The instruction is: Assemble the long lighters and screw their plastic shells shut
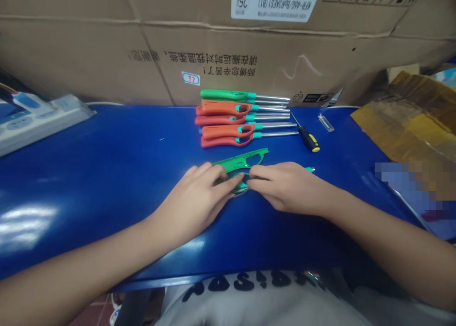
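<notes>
My left hand (199,193) is closed around an opened green lighter casing (242,187) on the blue table, its fingertips near the trigger opening. From the right, my right hand (290,186) pinches the same casing with thumb and fingers together; any small part between them is hidden. Just beyond the fingers lies a separate green casing half (242,161), its inner side showing. A teal and metal tip (310,169) shows past the back of my right hand. My hands cover most of the held lighter.
Several long-nosed lighters (223,120), red, orange and green, lie stacked at the back. A black and yellow screwdriver (309,139) rests beside their metal tips. A cardboard box (107,55) stands behind. A white power strip (46,119) is at left, a taped carton (409,117) at right.
</notes>
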The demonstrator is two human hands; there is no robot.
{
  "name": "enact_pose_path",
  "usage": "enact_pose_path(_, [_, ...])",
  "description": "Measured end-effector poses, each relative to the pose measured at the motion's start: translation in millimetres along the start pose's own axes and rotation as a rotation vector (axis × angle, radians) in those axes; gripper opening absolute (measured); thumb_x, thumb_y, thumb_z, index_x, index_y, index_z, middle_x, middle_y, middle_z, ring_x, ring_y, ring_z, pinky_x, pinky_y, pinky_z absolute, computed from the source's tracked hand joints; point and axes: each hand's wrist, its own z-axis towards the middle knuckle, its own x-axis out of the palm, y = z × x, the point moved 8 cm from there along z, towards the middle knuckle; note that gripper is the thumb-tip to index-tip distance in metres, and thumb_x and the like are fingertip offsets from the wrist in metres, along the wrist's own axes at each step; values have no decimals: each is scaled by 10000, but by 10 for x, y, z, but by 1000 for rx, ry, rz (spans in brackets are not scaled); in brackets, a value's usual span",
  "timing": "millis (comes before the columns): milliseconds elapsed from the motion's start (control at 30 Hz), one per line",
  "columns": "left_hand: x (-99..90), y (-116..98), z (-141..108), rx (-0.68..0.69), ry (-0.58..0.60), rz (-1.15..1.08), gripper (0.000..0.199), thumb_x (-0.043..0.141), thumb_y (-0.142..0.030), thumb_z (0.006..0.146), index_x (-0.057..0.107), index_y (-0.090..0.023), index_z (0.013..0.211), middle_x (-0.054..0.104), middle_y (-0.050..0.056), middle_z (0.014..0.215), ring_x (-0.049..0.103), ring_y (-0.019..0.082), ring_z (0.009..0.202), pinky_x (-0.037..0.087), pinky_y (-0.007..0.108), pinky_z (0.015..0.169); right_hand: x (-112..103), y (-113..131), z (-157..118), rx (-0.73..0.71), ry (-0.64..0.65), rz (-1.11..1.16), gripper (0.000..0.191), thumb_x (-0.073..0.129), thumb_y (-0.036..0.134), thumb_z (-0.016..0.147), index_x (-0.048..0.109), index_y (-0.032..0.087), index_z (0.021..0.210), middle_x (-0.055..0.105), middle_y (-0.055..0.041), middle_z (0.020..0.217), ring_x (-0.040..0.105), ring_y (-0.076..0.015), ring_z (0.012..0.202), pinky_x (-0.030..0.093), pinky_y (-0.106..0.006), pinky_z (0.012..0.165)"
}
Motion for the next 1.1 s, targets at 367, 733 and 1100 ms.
enact_pose_path(367, [18,-87,-8,69,58,194,370,522,-217,1003,630,-266,1353,592,104,1021,519,262,871,382,359,693,-38,12,-25,17,-65,152,209,486,281,1008,645,199,1116,655,-52,1096,582,-137,752,356,-273,582])
enact_pose_path(733, [1,-30,-12,45,16,81,373,473,-262,1037,612,-265,1384,609,99,1051,536,258,924,439,377,747,18,-364,-33,353,-174,795,54,553,226,960,528,194,923,472,77,616,397,-76,510,347,-207,522])
enact_pose_path(1100, [-20,-136,-66,88,11,191,388,576,-169,965,631,-186,1349,654,104,1053,596,254,871,529,380,722,56,-384,19,314,-185,837,52,661,163,883,613,158,864,506,64,658,426,-51,531,365,-177,522])
